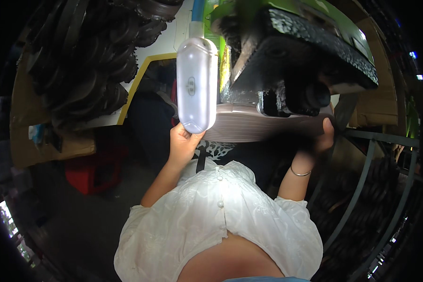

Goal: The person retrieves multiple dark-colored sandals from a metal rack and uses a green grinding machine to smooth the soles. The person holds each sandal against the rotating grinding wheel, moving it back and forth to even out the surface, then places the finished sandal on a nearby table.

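A brown shoe sole [246, 124] with fine lengthwise lines lies level in front of me, beneath the black working head of a green machine [315, 51]. My left hand [185, 143] is closed on the sole's left end, its fingertips partly hidden by a white oval lamp [196, 84]. At the other end, my right hand [323, 136] grips the sole with the thumb up along its edge; its fingers are mostly hidden in dark shadow. The machine's black part covers some of the sole's far edge.
Dark soles [89, 61] are heaped at the far left on a white, yellow-edged table [134, 87]. Below it are a cardboard piece [70, 148] and a red stool [91, 171]. A grey metal rack [362, 188] with dark soles stands close at my right.
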`<state>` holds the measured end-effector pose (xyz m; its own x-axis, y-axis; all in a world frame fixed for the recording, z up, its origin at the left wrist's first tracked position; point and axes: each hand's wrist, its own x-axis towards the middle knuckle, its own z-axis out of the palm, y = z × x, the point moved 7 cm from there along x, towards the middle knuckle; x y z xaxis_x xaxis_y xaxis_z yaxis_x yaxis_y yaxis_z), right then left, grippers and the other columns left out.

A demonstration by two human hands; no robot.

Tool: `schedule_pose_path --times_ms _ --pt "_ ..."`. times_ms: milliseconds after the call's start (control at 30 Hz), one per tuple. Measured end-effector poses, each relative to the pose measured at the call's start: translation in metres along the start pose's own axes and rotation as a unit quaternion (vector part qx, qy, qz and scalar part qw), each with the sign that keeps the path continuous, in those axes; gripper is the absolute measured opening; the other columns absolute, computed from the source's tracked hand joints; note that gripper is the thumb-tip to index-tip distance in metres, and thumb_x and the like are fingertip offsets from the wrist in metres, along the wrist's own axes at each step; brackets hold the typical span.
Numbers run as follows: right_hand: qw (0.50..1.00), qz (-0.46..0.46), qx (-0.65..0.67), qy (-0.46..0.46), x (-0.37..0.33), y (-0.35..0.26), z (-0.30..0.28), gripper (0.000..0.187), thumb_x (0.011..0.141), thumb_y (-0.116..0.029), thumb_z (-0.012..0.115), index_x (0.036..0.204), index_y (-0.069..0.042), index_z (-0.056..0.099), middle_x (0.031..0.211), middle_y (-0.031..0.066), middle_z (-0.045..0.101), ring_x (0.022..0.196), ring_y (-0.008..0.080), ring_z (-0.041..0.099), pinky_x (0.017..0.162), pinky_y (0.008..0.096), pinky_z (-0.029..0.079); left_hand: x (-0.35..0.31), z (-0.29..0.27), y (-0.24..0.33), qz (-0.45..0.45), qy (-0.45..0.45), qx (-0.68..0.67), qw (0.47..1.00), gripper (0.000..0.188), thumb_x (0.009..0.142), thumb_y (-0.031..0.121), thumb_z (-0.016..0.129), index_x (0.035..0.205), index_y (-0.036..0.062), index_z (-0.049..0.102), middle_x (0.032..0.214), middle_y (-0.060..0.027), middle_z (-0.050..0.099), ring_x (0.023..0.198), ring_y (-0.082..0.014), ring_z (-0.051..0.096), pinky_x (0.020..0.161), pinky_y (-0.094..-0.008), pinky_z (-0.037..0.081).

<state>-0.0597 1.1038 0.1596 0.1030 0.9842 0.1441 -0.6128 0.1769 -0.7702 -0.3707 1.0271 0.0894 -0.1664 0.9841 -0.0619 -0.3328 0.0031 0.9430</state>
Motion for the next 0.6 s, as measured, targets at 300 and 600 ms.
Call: schedule_pose_path --times_ms 300,600 --pt "0.998 0.019 0.056 -0.022 0.013 0.019 0.025 0.054 0.071 -0.017 0.052 0.119 0.005 0.044 0.109 0.0201 0.055 0.101 0.0293 0.055 0.09 0.0397 0.044 -0.015 -0.024 -0.01 -0.048 0.046 -0.02 0.998 0.022 0.089 0.014 0.059 0.105 -0.002 0.058 0.089 -0.0021 0.062 0.073 -0.0042 0.055 0.062 -0.0199 0.046" --pt "0.998 -0.041 0.038 0.04 -0.035 0.087 0.067 0.051 0.071 -0.018 0.047 0.118 0.004 0.045 0.111 0.0159 0.054 0.105 0.0248 0.053 0.092 0.0351 0.042 -0.023 -0.097 0.034 0.024 0.151 0.084 0.985 0.027 0.09 0.012 0.056 0.114 -0.0026 0.054 0.107 -0.0068 0.06 0.096 -0.0111 0.055 0.088 -0.0255 0.042"
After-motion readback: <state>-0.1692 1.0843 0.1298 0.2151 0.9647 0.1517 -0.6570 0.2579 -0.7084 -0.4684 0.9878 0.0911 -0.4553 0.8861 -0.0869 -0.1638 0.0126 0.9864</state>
